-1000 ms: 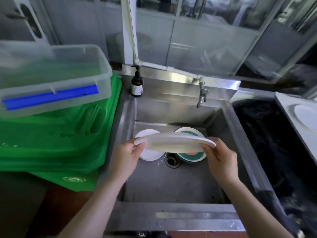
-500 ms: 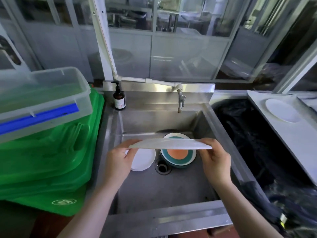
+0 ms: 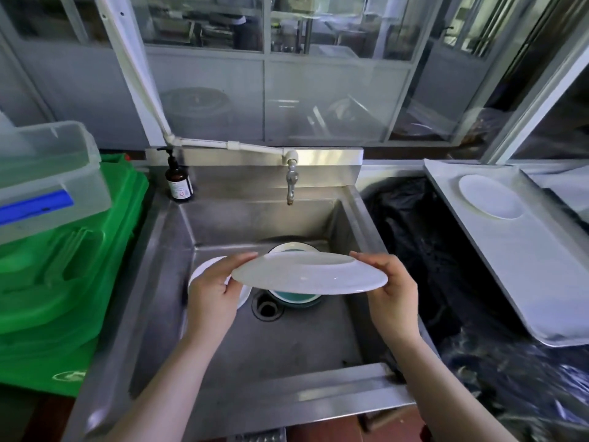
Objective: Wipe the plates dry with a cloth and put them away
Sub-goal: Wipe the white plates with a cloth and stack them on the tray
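Tilted since a second ago, white plate (image 3: 309,277) hangs above sink (image 3: 223,352), left hand (image 3: 213,293) and right hand (image 3: 393,291) gripping its rim; no cloth visible, two plates remain below, one rests on desk (image 3: 510,250).

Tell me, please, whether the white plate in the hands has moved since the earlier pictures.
Yes: the white plate has shifted to the right relative to the sink drain.

White plate (image 3: 310,277) held tilted above two plates (image 3: 294,296) in sink (image 3: 223,224).
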Tool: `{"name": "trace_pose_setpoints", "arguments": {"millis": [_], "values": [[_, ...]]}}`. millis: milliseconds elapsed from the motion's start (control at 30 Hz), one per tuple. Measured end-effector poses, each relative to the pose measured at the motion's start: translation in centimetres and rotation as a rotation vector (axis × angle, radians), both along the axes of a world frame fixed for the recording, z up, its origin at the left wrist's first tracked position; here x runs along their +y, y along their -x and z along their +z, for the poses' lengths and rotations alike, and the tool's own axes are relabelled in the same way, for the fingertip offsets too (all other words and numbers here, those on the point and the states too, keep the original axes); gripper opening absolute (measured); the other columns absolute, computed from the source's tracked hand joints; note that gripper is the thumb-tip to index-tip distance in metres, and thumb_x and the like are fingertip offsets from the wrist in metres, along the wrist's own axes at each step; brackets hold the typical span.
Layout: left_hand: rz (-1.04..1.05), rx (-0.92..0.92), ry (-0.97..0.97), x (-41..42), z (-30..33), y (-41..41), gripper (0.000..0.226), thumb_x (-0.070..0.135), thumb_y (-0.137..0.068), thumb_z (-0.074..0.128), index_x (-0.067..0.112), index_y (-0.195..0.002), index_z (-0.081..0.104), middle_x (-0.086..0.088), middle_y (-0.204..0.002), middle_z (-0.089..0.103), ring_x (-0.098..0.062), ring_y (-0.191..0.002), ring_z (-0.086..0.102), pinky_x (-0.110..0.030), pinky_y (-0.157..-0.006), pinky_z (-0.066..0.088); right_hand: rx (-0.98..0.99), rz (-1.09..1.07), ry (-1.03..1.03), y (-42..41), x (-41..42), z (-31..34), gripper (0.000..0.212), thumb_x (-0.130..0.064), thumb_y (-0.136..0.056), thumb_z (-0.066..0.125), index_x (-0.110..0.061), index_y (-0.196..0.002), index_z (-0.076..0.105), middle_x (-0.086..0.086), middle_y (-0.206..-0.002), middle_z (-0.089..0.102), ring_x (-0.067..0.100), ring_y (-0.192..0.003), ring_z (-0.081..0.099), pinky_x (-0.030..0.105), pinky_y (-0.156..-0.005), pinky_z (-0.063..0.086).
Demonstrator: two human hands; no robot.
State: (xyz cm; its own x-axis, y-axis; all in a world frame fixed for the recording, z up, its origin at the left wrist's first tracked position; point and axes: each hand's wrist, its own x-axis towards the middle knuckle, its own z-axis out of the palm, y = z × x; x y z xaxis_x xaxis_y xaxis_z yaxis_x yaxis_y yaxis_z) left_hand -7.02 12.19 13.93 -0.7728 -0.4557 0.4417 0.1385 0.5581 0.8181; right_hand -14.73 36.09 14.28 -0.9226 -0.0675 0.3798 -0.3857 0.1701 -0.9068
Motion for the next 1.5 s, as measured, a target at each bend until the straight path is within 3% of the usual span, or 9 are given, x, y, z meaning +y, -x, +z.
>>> {"name": "trace_pose_setpoints", "arguments": {"millis": [200,367,467,767,900,1000,1100,1200,1500], "values": [[-0.004,-0.030,-0.047,4.4,-0.8,0.8,0.042,-0.019,-0.079,0.055,0.012,-0.102,0.073,0.044,-0.098,0.061,0.016,-0.096,0.057,-0.004,-0.084,0.040,-0.037,0.017,-0.011,1.0,4.2,-0.6,0.033,0.013,-0.081,0.063,-0.017,-0.092,0.069,-0.014,-0.100,0.071,0.002,-0.094,0.067,0.016,-0.080,0.051],[0.046,-0.098,-0.105,8.0,-0.8,1.1,0.040,-0.013,-0.084,0.055,0.019,-0.100,0.073,0.041,-0.089,0.063,0.023,-0.089,0.054,0.002,-0.077,0.036,-0.076,0.001,-0.041,1.7,7.5,-1.3,0.031,0.009,-0.082,0.062,-0.021,-0.092,0.069,-0.014,-0.097,0.072,0.001,-0.093,0.066,0.013,-0.078,0.049],[0.011,-0.155,-0.136,9.6,-0.7,1.3,0.032,0.001,-0.092,0.056,0.027,-0.100,0.072,0.019,-0.099,0.070,0.017,-0.088,0.055,0.002,-0.075,0.036,-0.078,-0.017,-0.076,1.9,9.2,-1.4,0.034,0.005,-0.083,0.063,-0.029,-0.087,0.067,-0.018,-0.092,0.071,-0.003,-0.086,0.065,0.008,-0.072,0.045],[0.045,-0.204,-0.121,11.9,-1.2,0.8,0.022,0.019,-0.092,0.056,0.033,-0.095,0.072,0.023,-0.088,0.067,0.007,-0.080,0.057,-0.002,-0.070,0.040,-0.182,0.003,-0.087,2.3,11.8,-2.0,0.021,-0.006,-0.084,0.068,-0.024,-0.076,0.062,-0.015,-0.080,0.072,-0.001,-0.072,0.063,0.011,-0.062,0.045],[0.115,-0.202,-0.127,11.6,-1.5,0.6,0.035,0.023,-0.090,0.063,0.004,-0.062,0.051,0.005,-0.054,0.040,-0.006,-0.052,0.034,-0.025,-0.053,0.033,-0.282,0.078,-0.078,2.9,11.7,-2.0,0.013,-0.013,-0.087,0.068,-0.007,-0.080,0.059,0.001,-0.069,0.063,0.010,-0.064,0.061,0.025,-0.056,0.055],[0.053,-0.204,-0.262,11.3,-0.6,0.6,0.055,0.043,-0.083,0.061,-0.006,-0.068,0.042,-0.003,-0.062,0.038,-0.007,-0.057,0.034,-0.026,-0.056,0.031,-0.375,0.156,-0.043,3.2,11.6,-1.7,0.021,-0.019,-0.088,0.069,-0.001,-0.084,0.058,0.003,-0.066,0.061,0.011,-0.058,0.060,0.027,-0.048,0.052],[-0.131,-0.273,-0.595,11.3,-0.1,0.7,0.056,0.055,-0.077,0.057,0.001,-0.090,0.062,-0.003,-0.086,0.063,-0.020,-0.077,0.057,-0.034,-0.070,0.042,-0.505,0.185,0.068,3.2,11.7,-1.7,0.018,-0.022,-0.088,0.068,-0.010,-0.077,0.059,0.001,-0.065,0.063,0.016,-0.058,0.060,0.030,-0.047,0.049],[-0.362,-0.370,-0.954,11.9,-0.8,0.4,0.029,0.042,-0.080,0.062,0.032,-0.105,0.071,0.000,-0.111,0.071,-0.021,-0.099,0.069,-0.037,-0.071,0.058,-0.665,0.217,0.241,3.3,11.6,-2.1,0.016,-0.018,-0.089,0.066,-0.011,-0.077,0.060,0.005,-0.069,0.066,0.018,-0.056,0.063,0.027,-0.044,0.047],[-0.336,-0.346,-1.126,13.9,-3.2,0.3,0.040,0.004,-0.079,0.060,0.025,-0.112,0.062,0.000,-0.094,0.074,-0.017,-0.078,0.071,-0.030,-0.052,0.057,-0.707,0.125,0.163,3.1,14.5,-5.7,0.019,-0.033,-0.093,0.058,-0.016,-0.094,0.068,0.007,-0.079,0.071,0.020,-0.067,0.067,0.031,-0.058,0.053]]}}
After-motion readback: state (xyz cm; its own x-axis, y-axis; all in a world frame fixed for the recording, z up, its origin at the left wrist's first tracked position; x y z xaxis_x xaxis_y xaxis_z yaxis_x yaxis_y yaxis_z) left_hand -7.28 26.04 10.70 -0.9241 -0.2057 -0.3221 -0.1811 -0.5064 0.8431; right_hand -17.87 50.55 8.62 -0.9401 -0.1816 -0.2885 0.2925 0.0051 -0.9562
